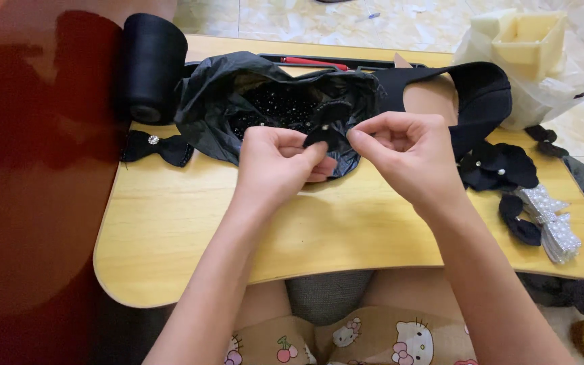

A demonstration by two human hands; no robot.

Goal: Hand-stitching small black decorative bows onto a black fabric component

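1. Two bare hands meet over the middle of the surface [170, 223], a pale wooden lap tray; the left hand [275, 165] and the right hand [407, 152] each pinch one side of a small black fabric flower [324, 135] with a pale bead at its centre
2. Left grip — closed on the flower, thumb and fingertips pressed to its left edge
3. Right grip — closed on the flower too, thumb and forefinger nipping its right edge, the other fingers curled
4. The flower is held just above the surface, directly in front of a crumpled black plastic bag [217, 94] that lies open toward the far edge and shows dark shiny beads [278, 105] inside
5. A black thread cone [151, 64] lies at the far left corner, and a black bow with a sparkly centre [157, 147] lies at the left edge, just beside the bag
6. A black shoe [481, 94] lies right of the bag near the far edge, touching it
7. Near the right edge sits a cluster of finished black flowers with pearl centres [498, 165], and closer to the near right corner a silvery beaded bow [552, 223] lies beside more black petals
8. A white plastic bag [542, 94] holding pale foam blocks sits off the far right corner
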